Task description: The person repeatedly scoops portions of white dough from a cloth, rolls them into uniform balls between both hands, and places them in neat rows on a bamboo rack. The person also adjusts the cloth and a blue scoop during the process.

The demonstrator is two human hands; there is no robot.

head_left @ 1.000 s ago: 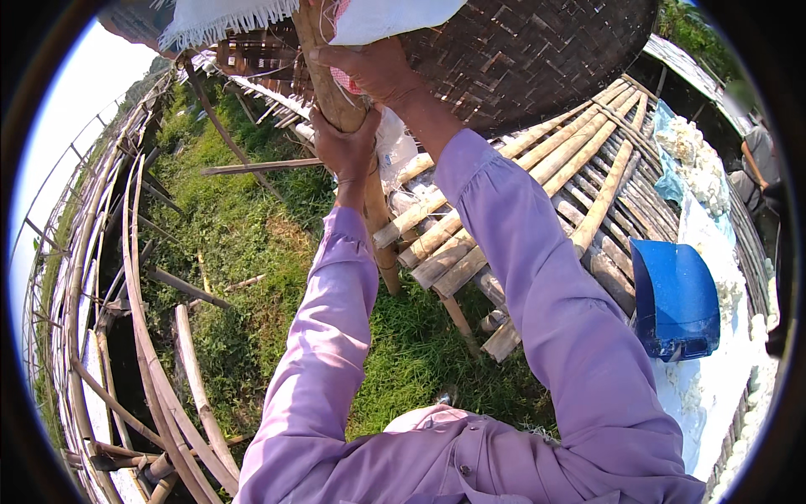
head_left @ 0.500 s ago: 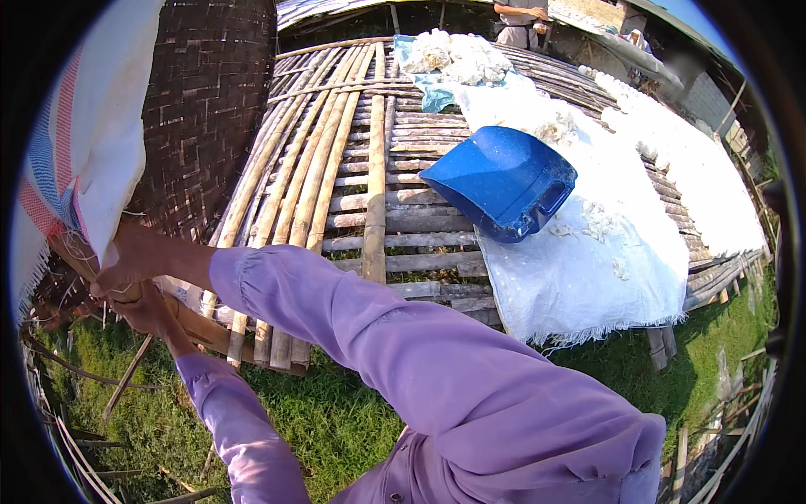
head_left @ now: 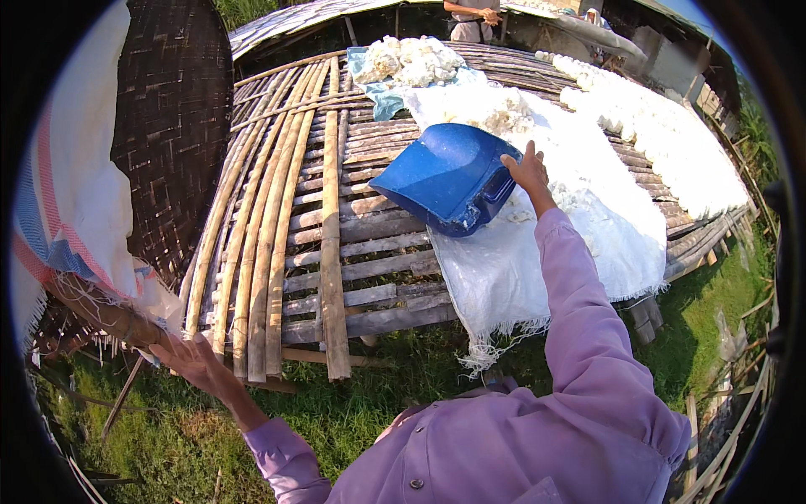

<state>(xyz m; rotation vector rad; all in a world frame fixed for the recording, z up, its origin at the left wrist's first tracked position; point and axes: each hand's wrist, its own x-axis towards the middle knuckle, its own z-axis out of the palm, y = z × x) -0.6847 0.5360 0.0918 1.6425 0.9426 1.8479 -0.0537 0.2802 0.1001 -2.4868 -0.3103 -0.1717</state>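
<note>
My right hand (head_left: 531, 174) reaches over the white woven sheet (head_left: 546, 277), fingers spread, beside the handle of a blue cut-open jerrycan (head_left: 445, 172). It appears to be at the rim without being closed round the handle. The jerrycan lies partly on the sheet and partly on bamboo slats. At lower left, my left hand (head_left: 195, 365) has its fingers stretched out by the end of a bamboo pole (head_left: 113, 317). A white sack with red and blue stripes (head_left: 71, 210) drapes over that pole.
A bamboo slat rack (head_left: 353, 227) spreads ahead over grass. A dark woven bamboo panel (head_left: 172, 118) stands at left. Whitish lumps (head_left: 411, 60) are heaped at the rack's far side, with rows of white pieces (head_left: 663, 139) at right. Another person (head_left: 472, 17) stands beyond.
My right hand has left the pole and sack and swung right to the jerrycan. The left hand has let go of the pole and opened. The view has shifted right.
</note>
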